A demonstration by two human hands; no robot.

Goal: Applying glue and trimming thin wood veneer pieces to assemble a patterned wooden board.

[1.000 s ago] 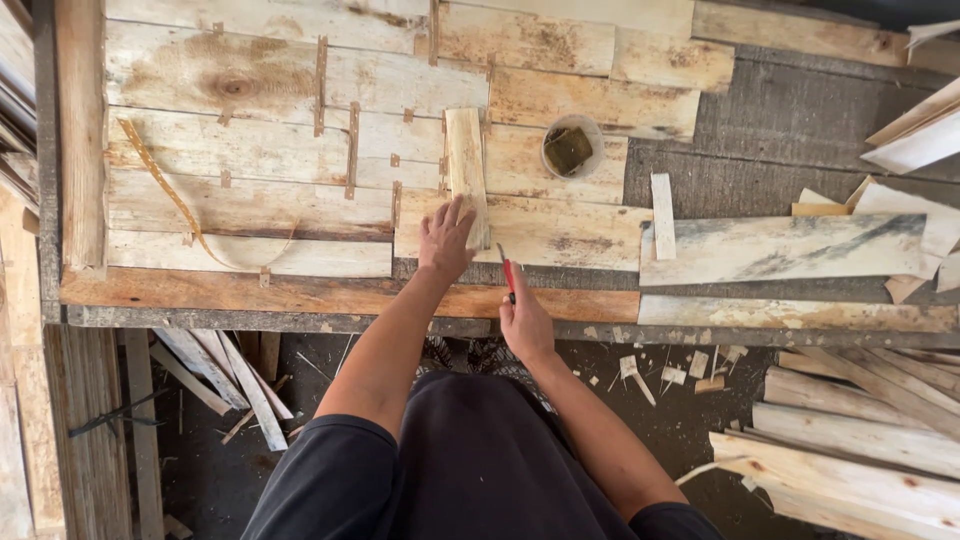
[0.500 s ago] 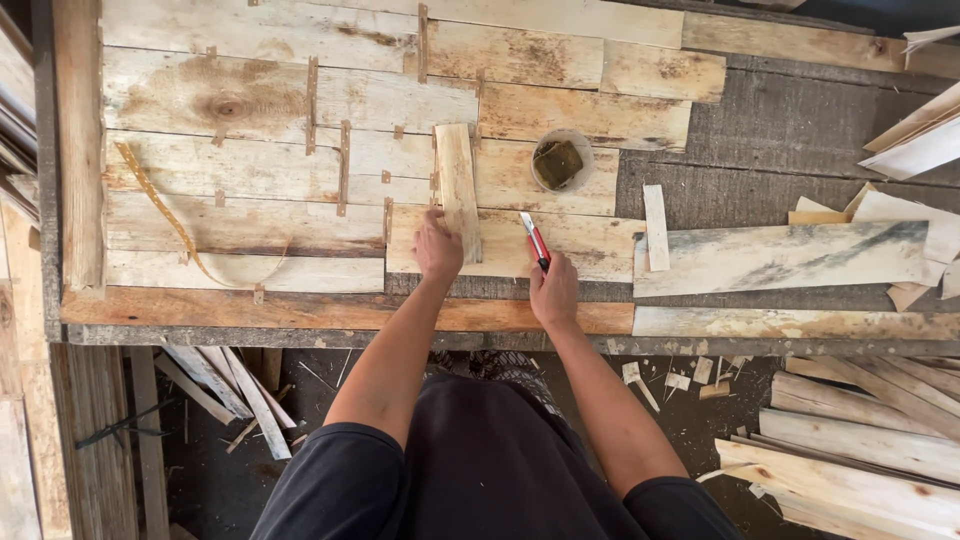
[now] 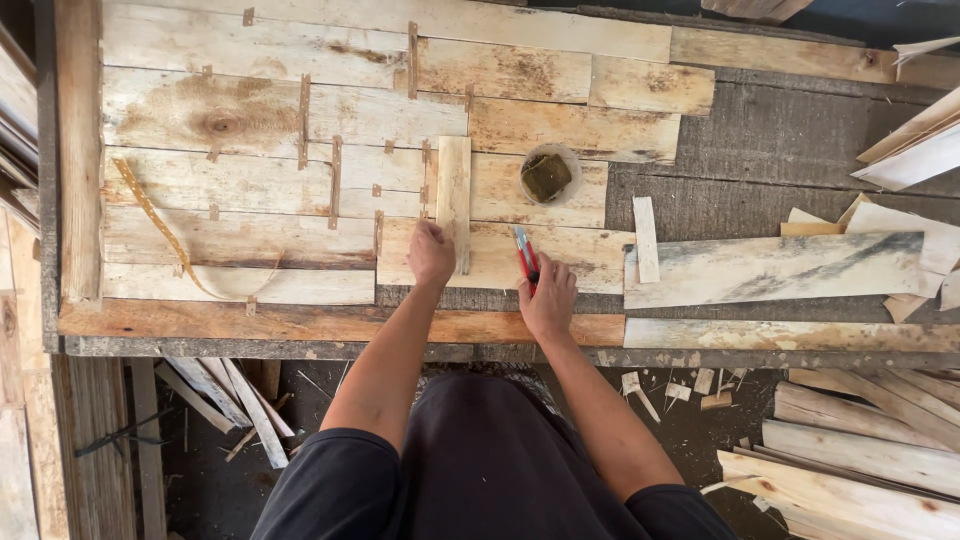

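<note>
My left hand point(image 3: 431, 252) presses on the near end of a short upright wooden strip point(image 3: 454, 196) that lies across the pale planks of the workbench point(image 3: 250, 190). My right hand point(image 3: 548, 296) grips a red and blue utility knife point(image 3: 525, 255), its tip pointing away from me, just right of the strip. Both forearms reach out over the bench's front edge.
A round cup point(image 3: 548, 175) with dark contents stands beyond the knife. A small thin slat point(image 3: 646, 238) and a long grey board point(image 3: 775, 268) lie to the right. A tan strap point(image 3: 170, 240) curls at left. Wood offcuts point(image 3: 850, 460) litter the floor.
My right hand has risen from the bench's front edge onto the planks with the knife. My left hand stays on the strip's near end.
</note>
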